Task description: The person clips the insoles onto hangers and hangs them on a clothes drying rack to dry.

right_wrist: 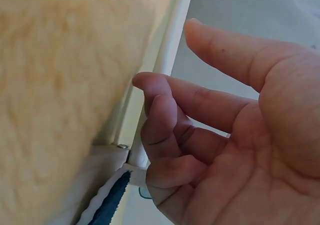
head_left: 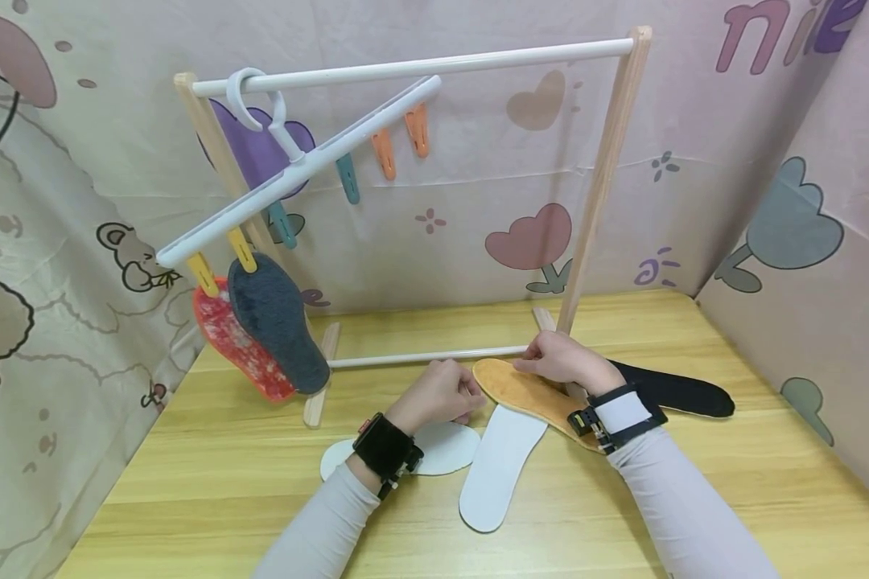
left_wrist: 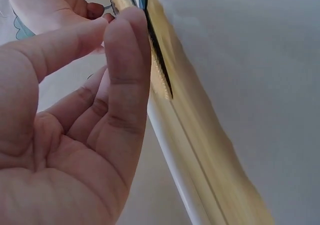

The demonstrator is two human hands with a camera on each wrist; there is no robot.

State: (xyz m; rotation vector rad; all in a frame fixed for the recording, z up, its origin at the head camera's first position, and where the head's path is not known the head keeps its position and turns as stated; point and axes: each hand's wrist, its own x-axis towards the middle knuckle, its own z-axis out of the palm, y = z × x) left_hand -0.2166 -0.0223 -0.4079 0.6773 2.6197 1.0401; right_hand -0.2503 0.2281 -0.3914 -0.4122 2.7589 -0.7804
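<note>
An orange fuzzy insole (head_left: 510,386) slants over the end of a white insole (head_left: 496,474). My left hand (head_left: 442,394) is at its left tip; in the left wrist view the thumb and forefinger (left_wrist: 125,65) come close together with nothing visible between them. Over the orange insole's far edge is my right hand (head_left: 565,359), its fingers loosely bent and the thumb apart in the right wrist view. Another white insole (head_left: 445,446) lies partly hidden beneath my left wrist. To the right, a black insole (head_left: 684,392) extends from behind my right wrist.
A wooden rack with a white top bar (head_left: 420,67) stands behind. Its white hanger (head_left: 311,163) tilts, carrying orange clips (head_left: 418,133), teal clips (head_left: 348,178) and yellow clips (head_left: 203,274). A red insole (head_left: 239,346) and a grey-blue insole (head_left: 278,322) hang from the yellow ones.
</note>
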